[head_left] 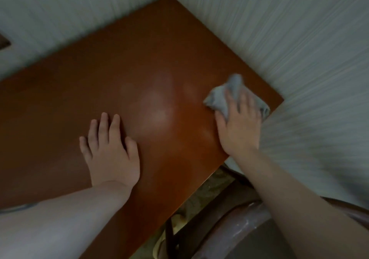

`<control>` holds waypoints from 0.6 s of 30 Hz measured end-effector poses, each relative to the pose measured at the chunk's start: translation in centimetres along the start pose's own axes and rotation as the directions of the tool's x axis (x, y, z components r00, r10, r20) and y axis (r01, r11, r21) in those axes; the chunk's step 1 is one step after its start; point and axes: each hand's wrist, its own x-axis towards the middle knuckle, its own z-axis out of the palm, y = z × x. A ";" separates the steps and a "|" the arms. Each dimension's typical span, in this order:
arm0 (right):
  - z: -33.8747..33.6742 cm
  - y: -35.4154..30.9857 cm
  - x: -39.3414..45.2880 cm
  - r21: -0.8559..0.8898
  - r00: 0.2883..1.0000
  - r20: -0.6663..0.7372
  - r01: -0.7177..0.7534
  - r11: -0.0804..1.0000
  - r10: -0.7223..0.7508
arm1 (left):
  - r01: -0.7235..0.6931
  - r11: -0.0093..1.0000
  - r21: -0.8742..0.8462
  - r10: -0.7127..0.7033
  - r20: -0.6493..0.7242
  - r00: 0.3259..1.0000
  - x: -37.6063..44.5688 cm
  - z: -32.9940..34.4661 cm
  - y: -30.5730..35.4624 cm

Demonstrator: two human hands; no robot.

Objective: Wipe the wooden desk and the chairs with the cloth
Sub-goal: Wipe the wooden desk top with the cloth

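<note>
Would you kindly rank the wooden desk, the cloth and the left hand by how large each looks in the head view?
1. wooden desk, by far the largest.
2. left hand.
3. cloth, partly hidden under the right hand, so its ranking below the left hand is unsure.

Pale, finely striped walls (pixel 299 39) are meeting in a corner at the upper centre; dim patterned floor (pixel 207 191) is showing lower right.

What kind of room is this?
Probably a small room in a home or office, though that is hard to tell. A wooden desk sits tucked into a corner between pale striped walls, and a chair stands beside it.
</note>
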 end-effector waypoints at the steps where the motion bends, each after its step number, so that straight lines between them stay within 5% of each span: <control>1: -0.3 0.6 1.3 -0.013 0.986 0.047 0.162 0.987 -0.161 | 0.002 1.000 0.004 -0.002 0.001 1.000 0.0 0.0 0.0; 3: -1.1 2.9 4.2 0.000 0.987 0.032 0.156 0.988 -0.155 | 0.001 1.000 0.008 -0.001 0.002 1.000 0.0 0.0 0.0; 6: -0.7 3.7 2.5 0.096 0.941 -0.123 -0.306 0.947 0.317 | -0.001 1.000 0.007 0.001 -0.005 1.000 0.0 0.1 0.1; 7: -0.2 2.0 0.9 0.087 0.918 -0.150 -0.357 0.930 0.366 | -0.001 1.000 0.009 0.001 -0.007 1.000 0.0 0.1 0.1; 8: 0.2 -0.1 -0.4 0.060 0.934 -0.130 -0.328 0.943 0.333 | 0.000 1.000 0.011 0.000 -0.010 1.000 0.0 0.1 0.1; 10: 0.4 -2.6 -0.9 0.004 1.000 0.017 -0.003 1.000 0.003 | 0.001 1.000 0.009 0.000 -0.012 1.000 0.0 0.0 0.1; 12: -0.5 -2.0 1.5 -0.015 0.943 0.132 0.311 0.950 -0.306 | -0.002 1.000 0.013 0.002 -0.007 1.000 0.0 0.0 0.1; 13: -0.9 -1.0 2.8 -0.015 0.939 0.135 0.320 0.947 -0.316 | -0.003 1.000 0.014 0.003 -0.006 1.000 0.0 0.0 0.1; 15: -1.3 1.8 4.2 0.022 0.998 0.050 0.048 0.999 -0.049 | 0.002 1.000 0.009 -0.002 -0.006 1.000 0.1 -0.1 0.1; 17: -0.9 2.3 2.3 0.068 0.953 -0.040 -0.298 0.952 0.301 | 0.007 1.000 0.007 -0.007 0.000 1.000 0.1 0.0 0.1; 18: -0.6 0.8 0.5 0.040 0.941 -0.077 -0.328 0.944 0.330 | 0.005 1.000 0.008 -0.005 -0.003 1.000 0.1 0.0 0.1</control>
